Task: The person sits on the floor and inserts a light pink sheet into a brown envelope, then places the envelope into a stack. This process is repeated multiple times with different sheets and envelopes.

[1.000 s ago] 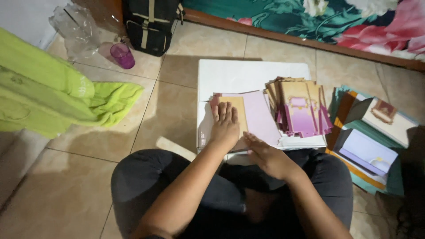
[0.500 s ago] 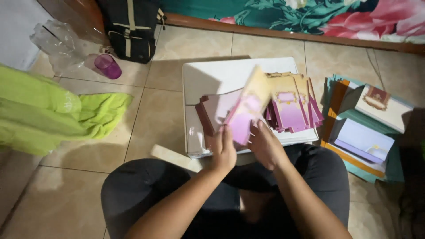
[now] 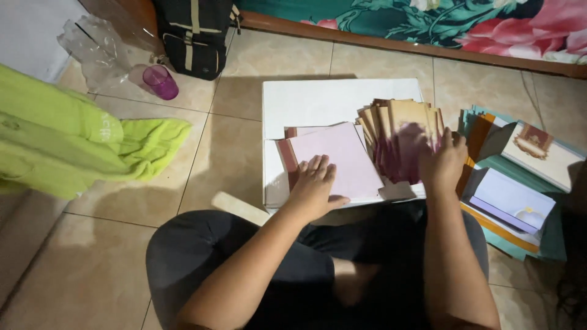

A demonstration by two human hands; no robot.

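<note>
Head view, looking down: the left hand (image 3: 315,186) lies flat with its fingers (image 3: 323,169) spread and straight, palm pressed on a pale pink card (image 3: 339,156) and gripping nothing; that card tops a small pile with maroon edges showing at its left side, set near the front left corner of a white board (image 3: 324,101) that rests on the tiled floor (image 3: 122,256). The right hand (image 3: 441,162) rests on the near right side of a fanned stack of tan and purple cards (image 3: 397,137), its fingers (image 3: 449,142) slightly bent and laid on the top cards rather than closed around them; whether the thumb pinches a card underneath cannot be told. That stack stands at the board's right edge, just beside the pink pile. Off the board's right edge lies a heap of teal, orange and white envelopes and cards (image 3: 520,183) on the floor. The person sits cross-legged in dark trousers at the board's near edge. Beyond its far left corner stand a black backpack (image 3: 192,36), a purple cup (image 3: 162,82) and crumpled clear plastic (image 3: 98,49); a bright green cloth (image 3: 79,140) lies well to the left.
</note>
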